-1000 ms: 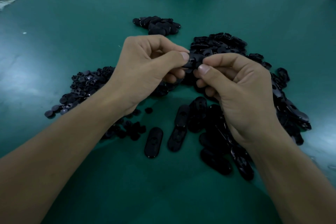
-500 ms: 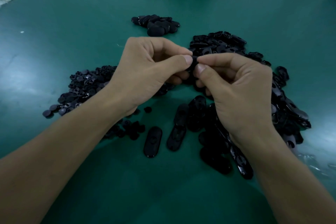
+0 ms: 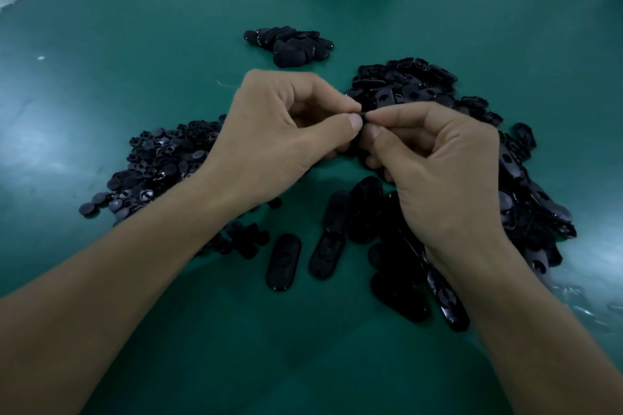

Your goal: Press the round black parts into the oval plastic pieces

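Both hands meet above the green table [image 3: 135,44] — the left hand [image 3: 279,131] and the right hand [image 3: 435,165] each pinch thumb against forefinger on one small black piece [image 3: 365,116], mostly hidden between the tips. Whether round part and oval are both in there, I cannot tell. The two-sided grip likely serves a squeeze. The round black parts [image 3: 161,165] lie heaped at nine o'clock, near the left hand; the oval plastic pieces [image 3: 414,87] pile at two o'clock, some loose at six.
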